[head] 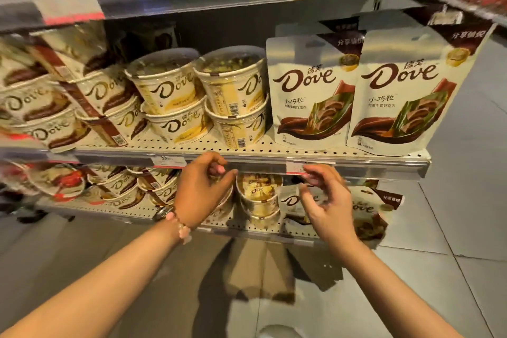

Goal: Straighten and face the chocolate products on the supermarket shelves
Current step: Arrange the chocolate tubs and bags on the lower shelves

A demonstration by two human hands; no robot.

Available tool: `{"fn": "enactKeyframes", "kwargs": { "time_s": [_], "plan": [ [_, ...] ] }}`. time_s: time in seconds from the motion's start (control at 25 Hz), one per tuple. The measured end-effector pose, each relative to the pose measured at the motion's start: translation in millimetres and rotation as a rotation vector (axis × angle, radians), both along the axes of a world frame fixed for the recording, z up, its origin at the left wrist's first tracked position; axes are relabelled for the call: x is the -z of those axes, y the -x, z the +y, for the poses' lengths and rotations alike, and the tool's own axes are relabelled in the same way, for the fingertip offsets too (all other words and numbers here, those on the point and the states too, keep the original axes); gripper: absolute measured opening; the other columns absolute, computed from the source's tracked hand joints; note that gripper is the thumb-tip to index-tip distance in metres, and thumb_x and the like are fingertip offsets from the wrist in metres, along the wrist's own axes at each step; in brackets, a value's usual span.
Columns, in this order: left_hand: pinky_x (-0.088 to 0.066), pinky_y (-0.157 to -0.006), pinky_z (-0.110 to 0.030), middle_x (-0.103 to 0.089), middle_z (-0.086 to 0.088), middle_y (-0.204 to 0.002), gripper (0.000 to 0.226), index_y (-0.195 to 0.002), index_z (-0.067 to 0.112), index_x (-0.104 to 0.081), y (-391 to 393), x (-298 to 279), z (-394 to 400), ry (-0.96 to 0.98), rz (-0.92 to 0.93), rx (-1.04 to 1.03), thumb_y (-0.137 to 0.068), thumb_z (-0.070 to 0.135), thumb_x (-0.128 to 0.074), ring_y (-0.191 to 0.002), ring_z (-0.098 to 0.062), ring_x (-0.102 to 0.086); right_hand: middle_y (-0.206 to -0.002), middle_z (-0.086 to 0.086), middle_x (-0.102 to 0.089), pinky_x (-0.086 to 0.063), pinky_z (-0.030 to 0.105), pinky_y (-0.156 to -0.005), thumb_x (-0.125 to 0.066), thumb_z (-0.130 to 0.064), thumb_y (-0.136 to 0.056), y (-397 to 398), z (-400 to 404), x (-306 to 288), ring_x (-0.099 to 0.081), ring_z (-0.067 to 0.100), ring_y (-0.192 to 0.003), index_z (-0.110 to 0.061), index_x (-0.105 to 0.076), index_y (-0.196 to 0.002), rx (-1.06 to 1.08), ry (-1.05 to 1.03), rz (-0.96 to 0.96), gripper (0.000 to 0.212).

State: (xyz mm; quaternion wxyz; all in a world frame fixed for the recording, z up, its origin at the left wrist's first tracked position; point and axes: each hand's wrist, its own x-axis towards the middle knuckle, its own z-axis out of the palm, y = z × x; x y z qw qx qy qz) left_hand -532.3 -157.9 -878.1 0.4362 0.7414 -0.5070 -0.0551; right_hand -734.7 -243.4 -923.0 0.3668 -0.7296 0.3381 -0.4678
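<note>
Head view, and both hands hover in front of the shelf edge (247, 158), touching nothing. Left hand (201, 189) at about 9 o'clock of centre, fingers loosely curled, grip empty; a bead bracelet (179, 225) sits on that wrist. Right hand (326, 200) at 3 o'clock of it, fingers relaxed and a little blurred, grip empty too. On the middle shelf, up at 12 o'clock, Dove tubs (170, 96) sit stacked two high, some turned off-face. Two Dove pouches (310, 90) stand upright at 2 o'clock, fronts facing out. Behind the hands on the lower shelf, a gold tub (259, 195) and a slumped pouch (290, 200) lie just beside each other.
</note>
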Motion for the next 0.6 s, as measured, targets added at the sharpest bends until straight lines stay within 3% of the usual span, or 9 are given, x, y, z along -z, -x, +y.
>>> {"fn": "enactKeyframes", "kwargs": {
  "time_s": [0.12, 0.2, 0.32, 0.48, 0.6],
  "plan": [
    [-0.041, -0.067, -0.008, -0.053, -0.007, -0.091, 0.037, -0.101, 0.011, -0.049, -30.1, -17.1, -4.3, 0.151, 0.076, -0.241, -0.074, 0.012, -0.075, -0.079, -0.016, -0.05, -0.122, -0.003, -0.05, -0.04, 0.015, -0.1, -0.064, -0.008, -0.084, -53.5, 0.8, -31.6, -0.05, 0.005, -0.112, -0.015, -0.053, -0.123, -0.063, 0.018, 0.005, 0.041],
    [-0.042, -0.084, -0.017, -0.049, -0.012, -0.112, 0.062, -0.117, 0.006, -0.04, -51.6, -25.9, -15.4, 0.212, 0.127, -0.371, -0.07, 0.016, -0.079, -0.1, -0.021, -0.049, -0.139, -0.001, -0.038, -0.03, 0.022, -0.109, -0.065, -0.017, -0.084, -88.3, -0.2, -47.2, -0.038, 0.011, -0.128, -0.014, -0.039, -0.137, -0.035, -0.007, 0.062, 0.059],
    [-0.028, -0.108, -0.032, -0.028, -0.017, -0.138, 0.095, -0.134, 0.003, -0.024, -69.8, -33.5, -33.3, 0.226, 0.195, -0.468, -0.063, 0.019, -0.084, -0.127, -0.029, -0.032, -0.152, 0.002, -0.018, -0.014, 0.016, -0.107, -0.069, -0.019, -0.081, -129.3, 5.0, -53.7, -0.02, 0.013, -0.139, -0.012, -0.013, -0.148, 0.069, -0.087, 0.039, 0.087],
    [-0.02, -0.113, -0.038, -0.017, -0.02, -0.147, 0.118, -0.142, 0.005, -0.013, -92.2, -25.9, -51.0, 0.196, 0.265, -0.487, -0.054, 0.024, -0.089, -0.137, -0.034, -0.021, -0.157, 0.009, -0.006, -0.008, 0.025, -0.111, -0.073, -0.024, -0.078, -167.3, 8.2, -45.9, -0.008, 0.022, -0.145, -0.008, 0.004, -0.148, 0.227, -0.2, 0.08, 0.106],
    [-0.02, -0.112, -0.04, -0.016, -0.02, -0.149, 0.125, -0.144, 0.009, -0.006, -108.0, -17.5, -58.8, 0.156, 0.346, -0.436, -0.053, 0.027, -0.09, -0.138, -0.034, -0.02, -0.157, 0.011, -0.01, -0.011, 0.033, -0.116, -0.077, -0.025, -0.074, -179.0, -2.0, -39.2, -0.01, 0.024, -0.145, -0.007, 0.003, -0.148, 0.325, -0.249, 0.092, 0.11]
  ]
}}
